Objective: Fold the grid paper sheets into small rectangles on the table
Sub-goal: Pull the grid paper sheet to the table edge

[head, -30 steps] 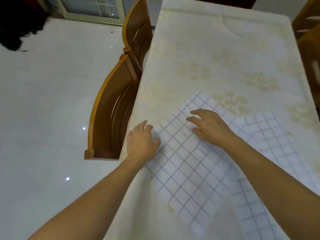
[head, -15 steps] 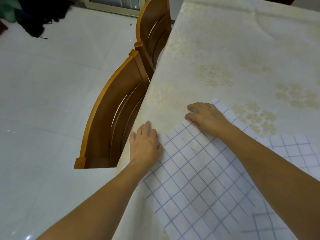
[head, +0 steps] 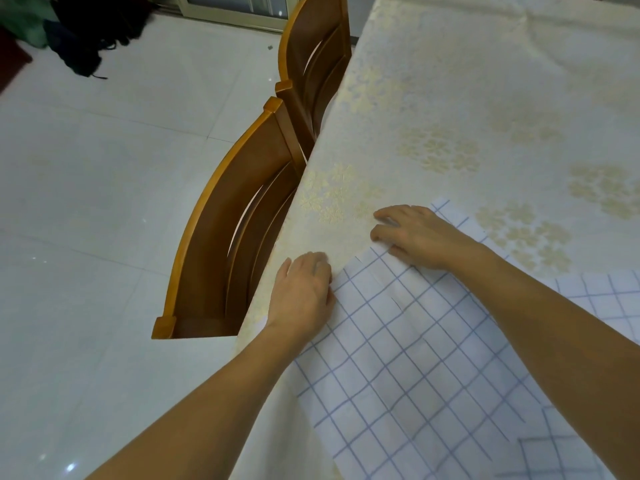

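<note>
Grid sheet (head: 415, 358) flat on bench (head: 485, 98), lower right of frame; left hand (head: 303, 292) and right hand (head: 412, 235) pressing its upper-left edge, fingers bent, gripping nothing; risk of crooked crease if sheet slides on cloth.

Left hand (head: 304, 292): bare, no ring or glove.
Right hand (head: 414, 235): bare, no ring visible.
Forearms: both uncovered (no sleeve, watch or band shows up to the frame's edge).

White blue-gridded grid paper sheet (head: 415, 358) lies flat on the table (head: 467, 98), overlapping another.
</note>
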